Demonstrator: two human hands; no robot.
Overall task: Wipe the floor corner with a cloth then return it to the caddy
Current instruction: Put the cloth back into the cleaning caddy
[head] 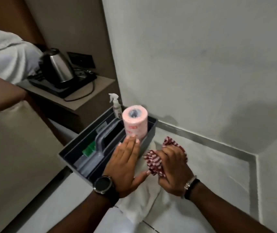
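The red and white cloth (154, 161) is bunched in the right hand (172, 167), whose fingers (167, 153) curl tight around it, beside the gray caddy (77, 153), while the left hand (126, 161) lies flat, fingers (132, 142) together, over the caddy.

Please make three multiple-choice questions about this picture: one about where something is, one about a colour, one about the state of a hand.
1. Where does the paper roll stand?
A. in the caddy
B. on the shelf
C. on the floor

2. What colours has the cloth?
A. blue and yellow
B. dark red and white
C. plain green

3. How is the left hand?
A. closed in a fist
B. holding the spray bottle
C. open and flat

Answers: 1 A, the roll rises from the grey caddy. 2 B, the right hand grips a red-white patterned cloth. 3 C, its fingers are stretched out.
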